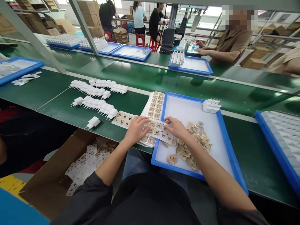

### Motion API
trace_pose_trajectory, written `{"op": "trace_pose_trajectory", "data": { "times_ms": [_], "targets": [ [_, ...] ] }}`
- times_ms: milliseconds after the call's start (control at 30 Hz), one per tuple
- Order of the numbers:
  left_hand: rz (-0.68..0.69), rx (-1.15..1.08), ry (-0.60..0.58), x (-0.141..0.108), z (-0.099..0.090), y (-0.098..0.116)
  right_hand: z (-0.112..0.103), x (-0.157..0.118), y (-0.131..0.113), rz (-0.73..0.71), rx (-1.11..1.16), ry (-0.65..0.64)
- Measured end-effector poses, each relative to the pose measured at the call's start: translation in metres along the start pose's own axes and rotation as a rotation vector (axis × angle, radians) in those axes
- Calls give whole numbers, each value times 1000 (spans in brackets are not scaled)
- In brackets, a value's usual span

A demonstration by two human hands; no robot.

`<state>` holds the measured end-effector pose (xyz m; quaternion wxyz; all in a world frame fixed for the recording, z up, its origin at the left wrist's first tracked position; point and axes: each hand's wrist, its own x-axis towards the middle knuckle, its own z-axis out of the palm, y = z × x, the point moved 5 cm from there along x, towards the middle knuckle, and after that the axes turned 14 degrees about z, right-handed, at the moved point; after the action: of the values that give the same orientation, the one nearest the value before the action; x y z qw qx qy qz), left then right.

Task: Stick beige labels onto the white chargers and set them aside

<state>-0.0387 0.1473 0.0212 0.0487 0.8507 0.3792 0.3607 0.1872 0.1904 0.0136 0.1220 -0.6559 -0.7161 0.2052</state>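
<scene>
Here, the sticker sheet (160, 127) beneath both loosely curled hands, left (138, 127) and right (175, 126), pinch unclear.

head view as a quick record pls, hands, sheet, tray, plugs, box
left hand: on the printed sheet
right hand: fingers at the sheet's right part, grip unclear
sheet stack: partly under the printed sheet, beside the blue tray
in tray: loose beige pieces, white plugs at far edge
on bench: white plug rows, left of stack
below bench: cardboard box holding used-looking sheets
</scene>
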Motion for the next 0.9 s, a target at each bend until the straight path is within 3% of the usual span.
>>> {"op": "trace_pose_trajectory", "data": {
  "times_ms": [100,233,400,633,900],
  "targets": [
    [-23,16,-119,14,29,16,-3,-3,9,-15,9,8],
    [-62,43,-224,16,47,24,-9,-16,13,-66,-8,48],
    [-66,55,-224,13,51,24,0,-19,1,-207,-6,77],
    [-48,103,-224,6,53,25,18,-17,3,-199,149,103],
    [-25,101,-196,7,50,29,22,-22,1,-227,261,97]
  ]
}}
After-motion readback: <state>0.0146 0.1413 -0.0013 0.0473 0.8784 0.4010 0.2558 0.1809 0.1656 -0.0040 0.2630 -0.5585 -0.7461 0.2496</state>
